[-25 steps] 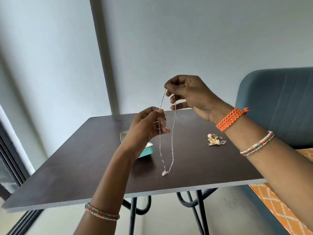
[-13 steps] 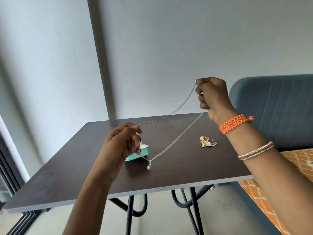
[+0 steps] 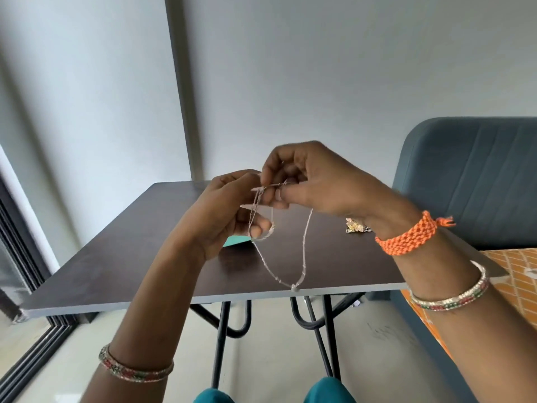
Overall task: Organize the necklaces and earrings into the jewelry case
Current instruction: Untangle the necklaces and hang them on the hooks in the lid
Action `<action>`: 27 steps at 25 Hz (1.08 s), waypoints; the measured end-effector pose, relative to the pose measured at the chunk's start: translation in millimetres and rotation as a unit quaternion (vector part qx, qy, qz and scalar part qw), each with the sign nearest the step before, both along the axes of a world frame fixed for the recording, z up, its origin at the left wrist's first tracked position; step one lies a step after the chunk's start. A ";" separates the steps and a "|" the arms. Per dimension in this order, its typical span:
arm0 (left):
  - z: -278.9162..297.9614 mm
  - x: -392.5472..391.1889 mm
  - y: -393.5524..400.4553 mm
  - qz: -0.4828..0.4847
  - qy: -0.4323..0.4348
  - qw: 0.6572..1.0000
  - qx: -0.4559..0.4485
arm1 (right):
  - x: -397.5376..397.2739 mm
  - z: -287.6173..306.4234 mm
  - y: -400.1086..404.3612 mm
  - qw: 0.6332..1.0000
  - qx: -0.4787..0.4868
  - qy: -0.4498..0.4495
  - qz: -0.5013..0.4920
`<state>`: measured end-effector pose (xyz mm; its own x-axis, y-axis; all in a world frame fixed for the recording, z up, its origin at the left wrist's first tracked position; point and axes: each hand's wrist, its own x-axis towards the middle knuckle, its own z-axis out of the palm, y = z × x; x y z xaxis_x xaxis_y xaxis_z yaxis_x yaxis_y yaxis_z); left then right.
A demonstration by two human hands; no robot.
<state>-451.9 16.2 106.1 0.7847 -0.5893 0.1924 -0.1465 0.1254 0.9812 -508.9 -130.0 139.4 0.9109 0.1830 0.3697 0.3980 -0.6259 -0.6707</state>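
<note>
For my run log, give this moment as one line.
left hand: holds thin silver chain necklace | right hand: pinches it | teal jewelry case: on table

Both hands meet above the surface (image 3: 122, 257), the left hand (image 3: 223, 216) just left of the right hand (image 3: 322, 184), with the necklace (image 3: 302, 251) hanging between them. The case (image 3: 236, 241) sits on the surface behind the left hand, the earrings (image 3: 356, 226) lie to its right, and a sofa (image 3: 470, 181) stands right of the surface.

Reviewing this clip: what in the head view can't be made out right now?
- Jewelry case: only a teal corner shows; the left hand hides the rest.
- Earrings: small, partly behind the right hand; count unclear.
- Necklace: clasp hidden among the fingers.
</note>
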 end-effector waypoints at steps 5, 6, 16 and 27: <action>-1.4 0.5 2.4 -0.013 -0.034 0.991 0.131 | 4.6 -34.8 0.1 0.978 0.162 0.012 -0.130; -3.1 0.5 1.8 -0.023 -0.039 0.989 0.138 | 5.3 -42.5 -0.8 0.973 0.176 0.049 -0.139; -28.0 25.2 2.0 0.218 -0.267 0.897 0.277 | 7.0 -82.7 -11.7 0.966 0.188 0.164 -0.075; -61.7 34.0 18.6 0.099 0.128 0.985 -0.057 | 2.2 -105.5 -33.5 0.804 0.571 0.165 0.005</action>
